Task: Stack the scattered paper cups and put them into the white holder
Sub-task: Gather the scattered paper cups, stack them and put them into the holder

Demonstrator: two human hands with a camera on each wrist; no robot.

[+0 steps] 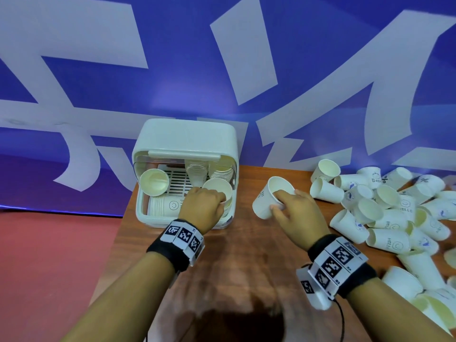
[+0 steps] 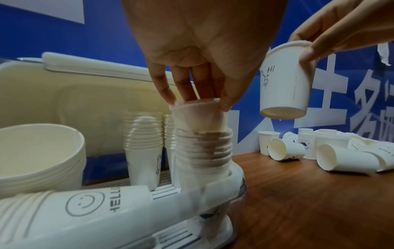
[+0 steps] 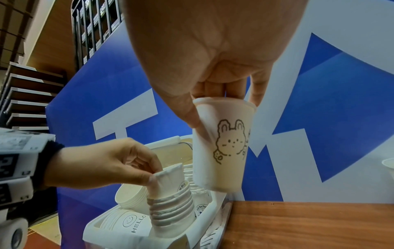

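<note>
From the head view, a white holder (image 1: 185, 144) with its lid raised sits at the far left of a wooden desk (image 1: 246, 255). The left hand (image 1: 201, 208) reaches into the holder, fingers curled around the rim of the top cup (image 1: 218, 191) of an upright stack. To the right, the right hand (image 1: 299, 213) grips a single paper cup (image 1: 270, 197), lifted and tilted, thumb on one side and fingers on the other. Beyond those fingers lies a heap of loose cups (image 1: 385, 213), mostly on their sides.

From the left wrist view, the fingers (image 2: 168, 94) and thumb pinch the rim of the top cup, which sits partly down in the stack (image 2: 202, 151) at the holder's near right corner. Below the fingers, a second stack marked "HELLO" (image 2: 85, 208) lies on its side in the holder.

From the right wrist view, the fingers (image 3: 234, 91) and thumb clasp the rim of the single cup, which bears a rabbit drawing, hanging above the holder's right edge.
</note>
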